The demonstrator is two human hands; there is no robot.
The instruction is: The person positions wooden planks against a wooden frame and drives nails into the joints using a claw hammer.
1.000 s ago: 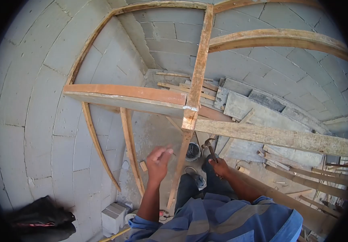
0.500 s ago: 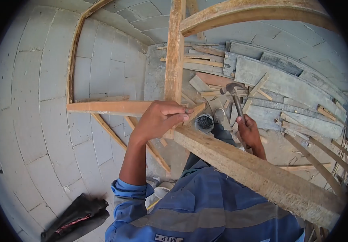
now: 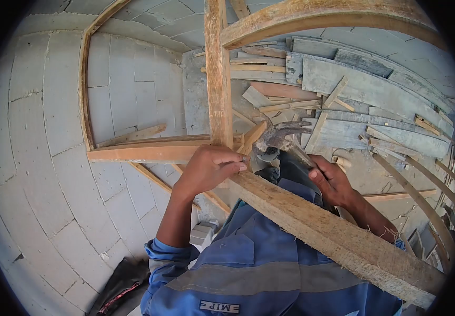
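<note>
My left hand (image 3: 210, 169) pinches a small nail (image 3: 245, 158) between thumb and fingers at the joint of a wooden frame. Its wrist rests close to the near end of a thick timber beam (image 3: 338, 229), which slants down to the lower right. An upright wooden post (image 3: 218, 84) and a horizontal rail (image 3: 146, 152) meet behind that hand. My right hand (image 3: 334, 181) is closed around the handle of a claw hammer (image 3: 281, 138). The hammer's head is just right of the nail, apart from it, and partly covers a small bucket (image 3: 269, 154).
Grey boards (image 3: 364, 79) and wood offcuts lie on the floor beyond. A curved timber (image 3: 333, 18) crosses the top. A block wall (image 3: 32, 158) stands at left, with a dark bag (image 3: 119, 287) below it. Long poles (image 3: 417, 205) lean at right.
The hammer has come up and left, closer to the nail and the camera, with my right hand raised. My left hand keeps its pinch. The view has shifted slightly.
</note>
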